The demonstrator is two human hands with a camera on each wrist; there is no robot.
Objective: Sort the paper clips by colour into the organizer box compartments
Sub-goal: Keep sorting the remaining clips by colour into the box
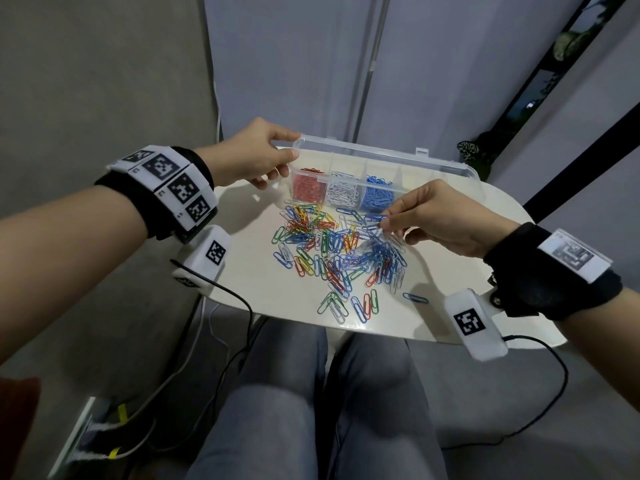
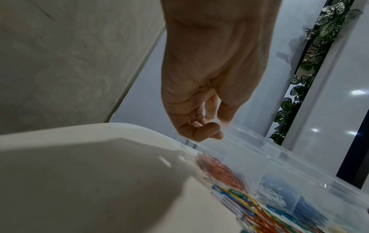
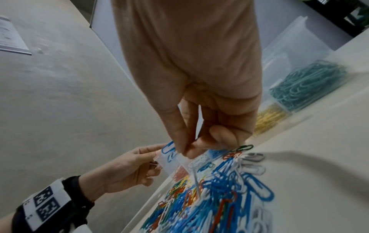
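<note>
Now my right hand (image 1: 440, 216) pinches a blue paper clip (image 3: 168, 147) over the mixed pile (image 1: 339, 258). My left hand (image 1: 256, 154) grips the clear organizer box (image 1: 381, 168) at the worktop's (image 1: 256, 271) far edge.

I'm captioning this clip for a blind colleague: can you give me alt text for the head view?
A right hand pinches blue paper clips above a mixed-colour pile on a white table, while the left hand holds the end of a clear organizer box with red, white and blue clips sorted in compartments.
</note>
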